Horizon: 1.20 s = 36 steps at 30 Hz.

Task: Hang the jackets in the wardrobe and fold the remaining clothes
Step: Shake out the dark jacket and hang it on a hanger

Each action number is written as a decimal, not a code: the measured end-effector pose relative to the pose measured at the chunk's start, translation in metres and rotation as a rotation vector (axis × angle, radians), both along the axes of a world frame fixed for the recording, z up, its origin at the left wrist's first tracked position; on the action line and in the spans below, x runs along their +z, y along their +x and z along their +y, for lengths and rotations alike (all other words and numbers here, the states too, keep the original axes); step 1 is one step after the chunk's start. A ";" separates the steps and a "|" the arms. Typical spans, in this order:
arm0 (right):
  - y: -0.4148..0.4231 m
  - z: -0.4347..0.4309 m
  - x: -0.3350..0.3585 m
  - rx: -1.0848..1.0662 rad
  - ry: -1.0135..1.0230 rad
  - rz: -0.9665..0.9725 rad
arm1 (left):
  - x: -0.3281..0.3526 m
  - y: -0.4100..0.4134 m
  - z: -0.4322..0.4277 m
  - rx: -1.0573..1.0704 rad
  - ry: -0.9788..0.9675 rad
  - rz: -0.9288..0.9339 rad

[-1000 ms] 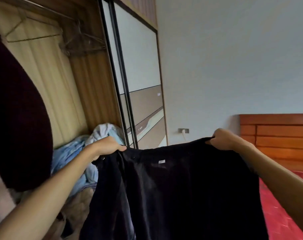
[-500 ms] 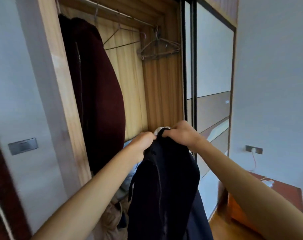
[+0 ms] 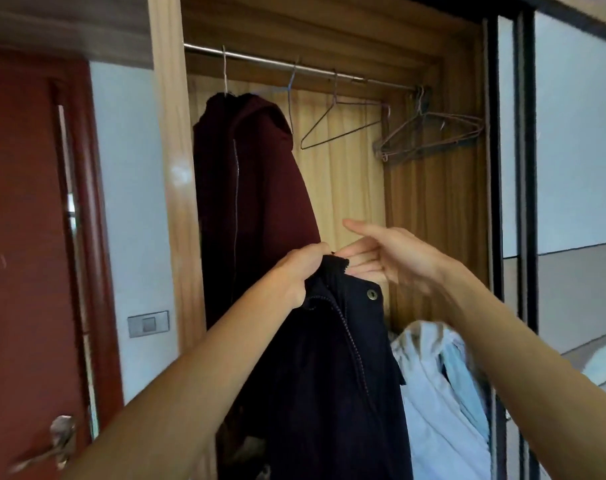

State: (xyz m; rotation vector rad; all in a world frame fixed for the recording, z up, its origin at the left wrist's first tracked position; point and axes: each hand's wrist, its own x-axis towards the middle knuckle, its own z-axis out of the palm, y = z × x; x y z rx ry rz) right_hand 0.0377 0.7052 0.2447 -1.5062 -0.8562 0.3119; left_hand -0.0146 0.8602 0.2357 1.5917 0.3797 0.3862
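The open wooden wardrobe (image 3: 429,209) fills the middle, with a metal rail (image 3: 294,65) across its top. On the rail hangs a dark red zip jacket (image 3: 249,188) at the left, an empty thin wire hanger (image 3: 332,128) beside it, and a bunch of wire hangers (image 3: 429,136) at the far right. A heap of pale blue clothes (image 3: 440,386) lies low inside at the right. A red door (image 3: 24,237) stands left of the wardrobe, a grey wall switch (image 3: 148,323) between them. A dark navy zip jacket (image 3: 329,375) hangs in front of the opening, the left hand (image 3: 298,275) on its collar and the right hand (image 3: 391,258) just right of it
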 end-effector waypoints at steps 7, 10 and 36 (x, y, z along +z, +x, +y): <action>0.103 0.047 0.074 0.073 0.269 0.169 | 0.073 0.031 0.016 0.105 -0.037 -0.127; 0.129 0.075 0.111 0.142 0.316 0.147 | 0.093 0.039 0.032 0.205 -0.045 -0.167; 0.162 0.282 0.296 0.565 0.519 0.115 | 0.116 0.067 0.128 0.355 0.117 -0.140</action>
